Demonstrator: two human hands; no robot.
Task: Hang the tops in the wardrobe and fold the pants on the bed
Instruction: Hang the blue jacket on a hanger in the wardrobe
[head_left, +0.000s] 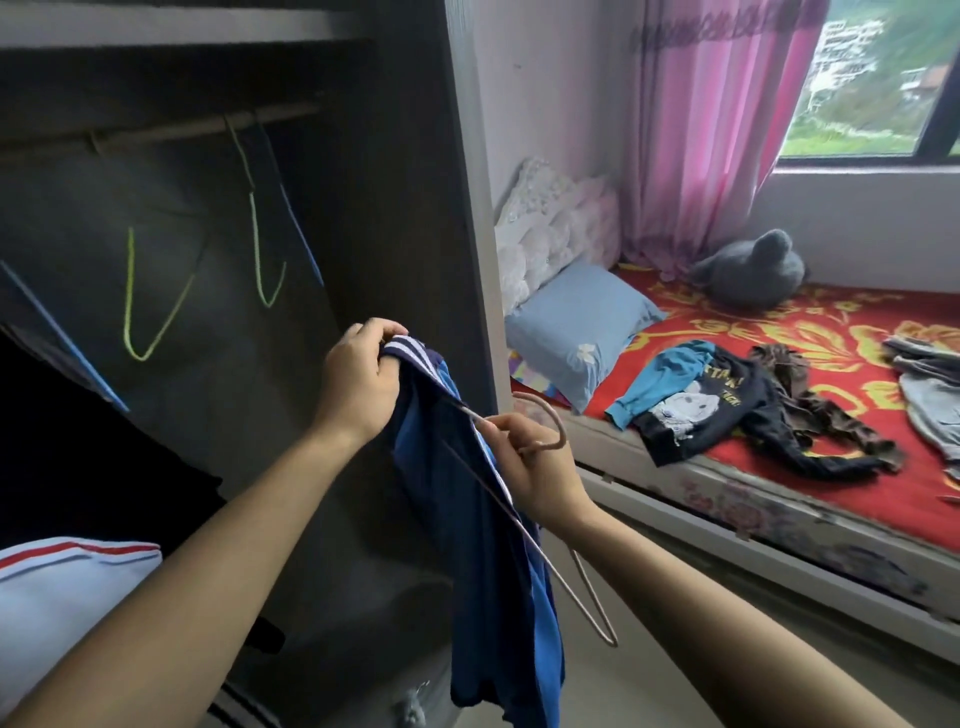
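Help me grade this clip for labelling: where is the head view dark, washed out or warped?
Head view: the wardrobe interior is dim and murky; the window is brightest, daylight falling on the bed; the wide lens bows the wardrobe's side panel; the left hand on the blue top and right hand on the hanger are sharp.

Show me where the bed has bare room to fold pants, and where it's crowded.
Bare bedspread shows in a band between the grey plush toy and the clothes in front of it, and in a strip along the near edge, in front of the sleeve of the navy cartoon top. Crowded: the middle, where that top, a brown garment and grey clothes lie close together.
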